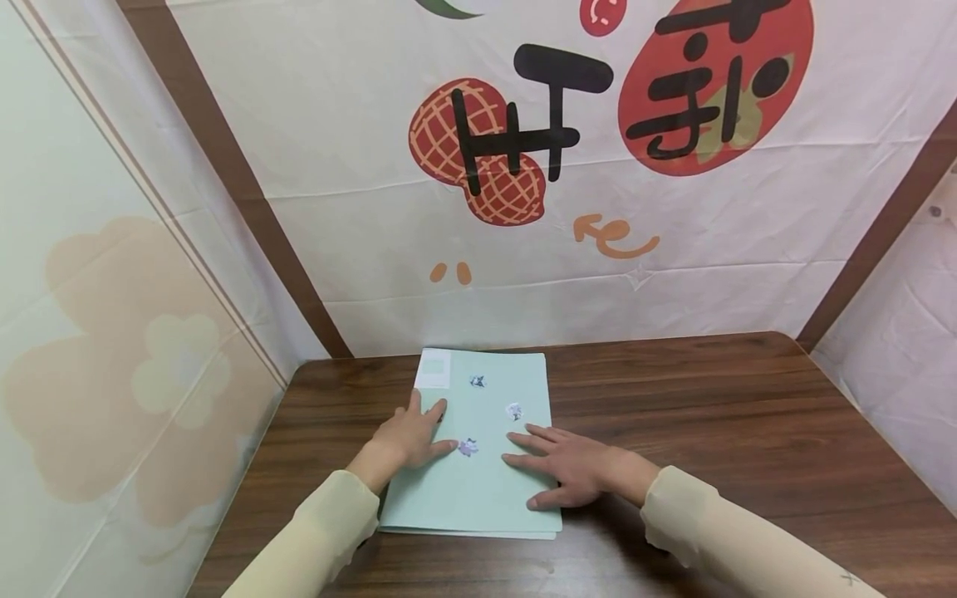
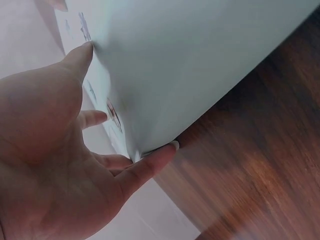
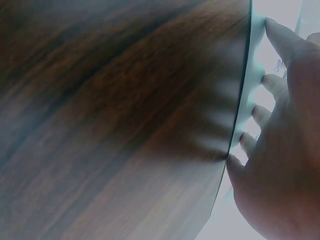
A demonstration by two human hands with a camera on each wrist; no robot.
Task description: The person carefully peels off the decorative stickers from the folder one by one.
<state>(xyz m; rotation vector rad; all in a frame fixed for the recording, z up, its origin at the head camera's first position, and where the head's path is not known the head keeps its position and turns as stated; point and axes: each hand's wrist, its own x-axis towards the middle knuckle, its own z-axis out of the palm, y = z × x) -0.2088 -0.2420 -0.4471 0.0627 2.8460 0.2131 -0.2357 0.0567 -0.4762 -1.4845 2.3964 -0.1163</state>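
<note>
A pale mint-green folder (image 1: 478,494) lies closed on the table, with a white label (image 1: 434,369) at its far left corner and three small cartoon stickers on its cover. My left hand (image 1: 404,438) rests on its left side, fingers spread, thumb tip beside the nearest sticker (image 1: 468,448). On the right side, my right hand (image 1: 576,468) lies with fingers spread and fingertips on the cover. The left wrist view shows the left hand (image 2: 55,145) with fingertips along the folder (image 2: 195,55). In the right wrist view, the right fingertips touch the cover near its edge.
Dark brown wood-grain table (image 1: 718,415) extends to the right of the folder. A white fabric backdrop (image 1: 359,224) with printed peanuts and lettering hangs behind the table's far edge. Another fabric panel (image 1: 172,498) with a large flower print stands along the left side.
</note>
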